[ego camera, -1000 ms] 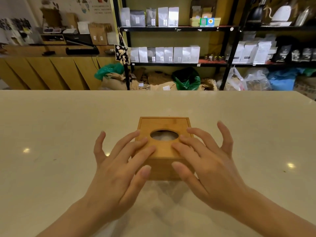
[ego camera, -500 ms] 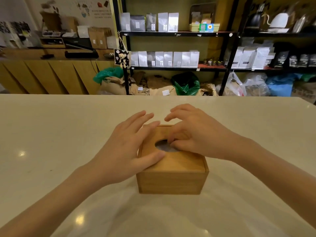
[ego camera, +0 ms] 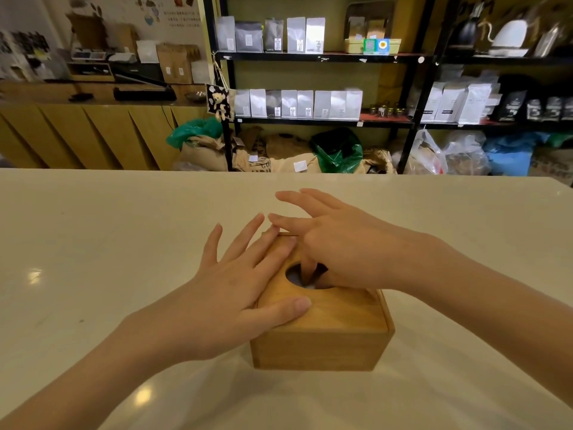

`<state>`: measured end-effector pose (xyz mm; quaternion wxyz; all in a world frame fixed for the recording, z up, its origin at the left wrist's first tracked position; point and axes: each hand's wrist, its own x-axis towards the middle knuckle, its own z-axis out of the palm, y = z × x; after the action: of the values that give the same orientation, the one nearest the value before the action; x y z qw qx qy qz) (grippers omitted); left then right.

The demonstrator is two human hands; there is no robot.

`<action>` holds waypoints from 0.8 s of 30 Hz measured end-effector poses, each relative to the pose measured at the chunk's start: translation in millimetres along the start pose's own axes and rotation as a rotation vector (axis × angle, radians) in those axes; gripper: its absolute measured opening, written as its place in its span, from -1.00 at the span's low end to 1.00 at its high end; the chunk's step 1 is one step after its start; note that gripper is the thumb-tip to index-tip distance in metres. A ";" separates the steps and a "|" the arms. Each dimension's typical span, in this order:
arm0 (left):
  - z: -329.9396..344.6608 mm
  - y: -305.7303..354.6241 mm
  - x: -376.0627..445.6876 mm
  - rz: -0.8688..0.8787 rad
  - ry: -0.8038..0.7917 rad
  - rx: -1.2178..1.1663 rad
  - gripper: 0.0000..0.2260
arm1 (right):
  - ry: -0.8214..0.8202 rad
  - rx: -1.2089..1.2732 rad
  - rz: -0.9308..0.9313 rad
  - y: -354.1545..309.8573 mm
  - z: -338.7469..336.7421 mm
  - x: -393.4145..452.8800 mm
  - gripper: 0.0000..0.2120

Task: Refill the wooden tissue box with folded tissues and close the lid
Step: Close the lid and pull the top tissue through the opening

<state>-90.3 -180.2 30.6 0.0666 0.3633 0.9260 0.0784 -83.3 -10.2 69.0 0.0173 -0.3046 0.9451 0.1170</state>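
The wooden tissue box (ego camera: 322, 342) stands on the pale table, its sliding lid (ego camera: 344, 308) shut over the top. White tissue (ego camera: 294, 277) shows inside the lid's oval hole. My left hand (ego camera: 223, 302) lies flat on the lid's left side, fingers straight and the thumb near the front edge. Over the back of the box is my right hand (ego camera: 347, 246). Its thumb and a finger dip into the hole and meet on the tissue, while its other fingers stretch out straight.
The box sits on a wide pale table (ego camera: 93, 243) with bare surface on every side. Beyond the far edge stand black shelves (ego camera: 310, 57) of pouches, sacks on the floor and a wooden counter (ego camera: 77, 131).
Both hands moved from the box's front onto the lid. My right hand then put its thumb and finger into the oval hole, and its other fingers spread. The camera came closer.
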 end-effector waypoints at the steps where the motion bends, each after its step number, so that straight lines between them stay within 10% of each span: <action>1: -0.5 0.5 0.0 -0.001 0.000 -0.002 -0.30 | 0.007 0.001 -0.002 0.7 1.2 0.4 -0.79; 24: 1.6 -2.0 2.2 0.029 0.017 -0.069 -0.27 | 0.362 0.056 -0.021 7.4 0.5 -27.5 -0.90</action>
<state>-92.9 -180.0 28.4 0.0701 0.3736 0.9179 0.1141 -65.2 11.5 72.9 -0.1436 -0.3297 0.9325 0.0338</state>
